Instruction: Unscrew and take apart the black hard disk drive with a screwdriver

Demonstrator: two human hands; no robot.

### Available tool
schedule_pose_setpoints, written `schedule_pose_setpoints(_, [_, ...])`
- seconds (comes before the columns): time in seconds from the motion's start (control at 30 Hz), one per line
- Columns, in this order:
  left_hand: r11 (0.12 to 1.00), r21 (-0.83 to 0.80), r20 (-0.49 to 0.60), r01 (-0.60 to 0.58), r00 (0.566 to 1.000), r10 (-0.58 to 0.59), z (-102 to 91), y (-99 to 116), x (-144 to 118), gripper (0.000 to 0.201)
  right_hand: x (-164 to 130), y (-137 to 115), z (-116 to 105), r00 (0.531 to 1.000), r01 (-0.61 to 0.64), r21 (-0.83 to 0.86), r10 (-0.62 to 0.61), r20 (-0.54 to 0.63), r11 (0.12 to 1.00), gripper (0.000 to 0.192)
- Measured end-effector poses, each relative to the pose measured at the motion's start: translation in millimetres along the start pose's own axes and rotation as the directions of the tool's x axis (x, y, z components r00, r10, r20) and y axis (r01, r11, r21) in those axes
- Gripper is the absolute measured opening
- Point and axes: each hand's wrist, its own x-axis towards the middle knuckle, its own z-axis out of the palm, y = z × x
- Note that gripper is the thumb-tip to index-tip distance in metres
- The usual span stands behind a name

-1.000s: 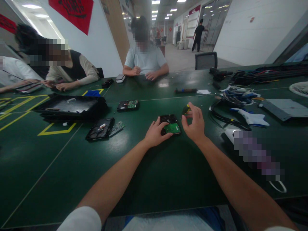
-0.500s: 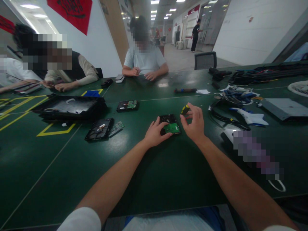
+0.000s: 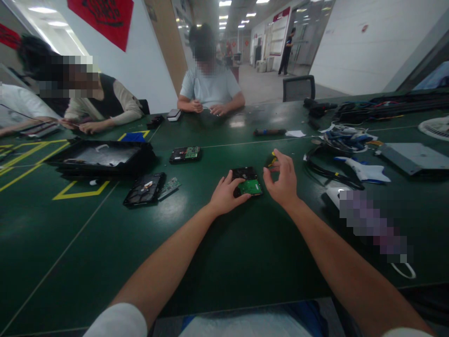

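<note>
The left hand (image 3: 224,195), just right of the frame's centre, grasps the left side of a hard drive (image 3: 251,188) lying flat on a dark green table (image 3: 224,262). Its thumb is at the near edge, its fingers over the left part; a bright green board shows on the drive's upper face. The right hand (image 3: 285,181), just to the right of the drive, pinches a yellow-and-black tool (image 3: 272,160) between thumb and fingers. It looks like a screwdriver handle; its tip cannot be made out.

The step in hand appears to be tool work on the drive, one hand steadying and the other working. The next move seems to call for a firm left hold and the tool kept lined up with the drive.

Farther out, left of centre, lie a second drive (image 3: 185,154), a dark casing (image 3: 144,189) and, just beside it, a loose circuit board (image 3: 170,188). Black trays (image 3: 101,157) sit beyond these at middle left. At middle right are tangled cables (image 3: 345,140) and a grey metal box (image 3: 414,157).

A person in a pale shirt (image 3: 210,89) sits across the table at top centre; another person (image 3: 112,100) sits at upper left.
</note>
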Motion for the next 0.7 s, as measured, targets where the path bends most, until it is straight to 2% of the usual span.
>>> schedule_pose_setpoints(0.2, [1.000,-0.009,-0.003,0.011,1.000,-0.011,1.2,-1.2,0.1,0.068,-0.3,-0.3,-0.7,1.000,-0.027,0.025,0.026,0.004,0.999,0.068])
schedule_pose_setpoints(0.7, [1.000,0.000,0.007,-0.007,1.000,0.007,0.7,-2.1,0.0,0.068,0.7,-0.7,0.1,1.000,-0.001,-0.001,0.001,-0.021,1.000,0.068])
